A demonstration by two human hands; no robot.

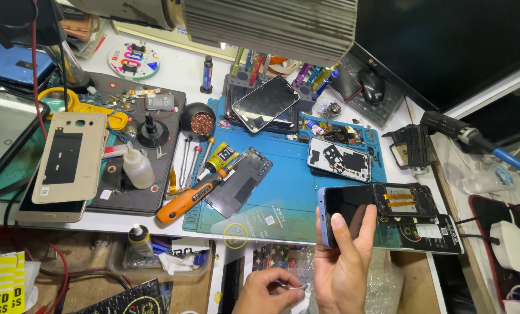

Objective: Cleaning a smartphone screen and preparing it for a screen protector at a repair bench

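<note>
My right hand [344, 264] holds a blue-edged smartphone [346, 204] up over the front edge of the bench, its dark screen facing me, thumb resting on the glass. My left hand [268, 292] is lower, at the bottom of the view, fingers closed on a small white wipe or cloth [299, 289]. Just behind the held phone lies an opened phone body [404, 200] with orange flex cables, on a black panel [431, 234].
A blue work mat [289, 186] carries an orange electric screwdriver [191, 197], a glue tube [221, 157], a phone frame [339, 158] and stacked phones [265, 103]. A gold back cover [71, 157], squeeze bottle [137, 167] and tool rack [254, 72] lie to the left and behind. A hot-air handle [469, 138] sits right.
</note>
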